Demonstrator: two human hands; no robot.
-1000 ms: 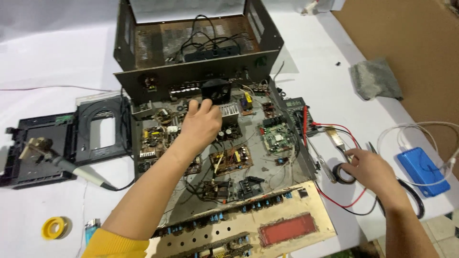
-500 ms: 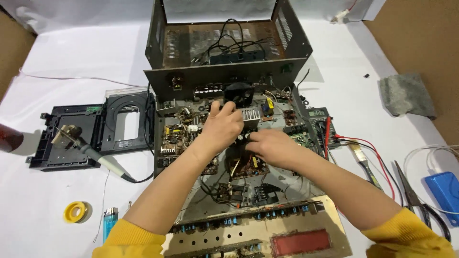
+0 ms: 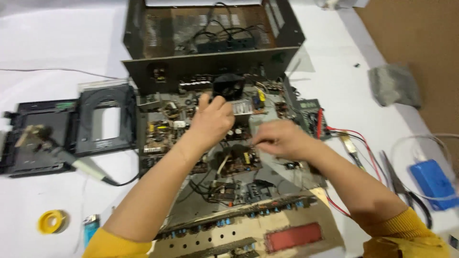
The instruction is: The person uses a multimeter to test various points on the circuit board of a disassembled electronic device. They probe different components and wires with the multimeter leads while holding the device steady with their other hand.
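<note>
right hand (image 3: 279,139) | left the table edge | now over circuit boards (image 3: 239,160)

This looks like an electronics repair workshop. Under both hands lies an opened device with bare circuit boards (image 3: 224,157), and beyond them stands its empty metal case (image 3: 210,38). To the left of the left hand (image 3: 213,122) rests a soldering iron (image 3: 71,160), with a roll of yellow tape (image 3: 50,221) nearer the elbow. To the right of the right hand (image 3: 282,139) are pliers (image 3: 401,184) and red and black test leads (image 3: 354,138), all on a white table (image 3: 43,52).
</note>
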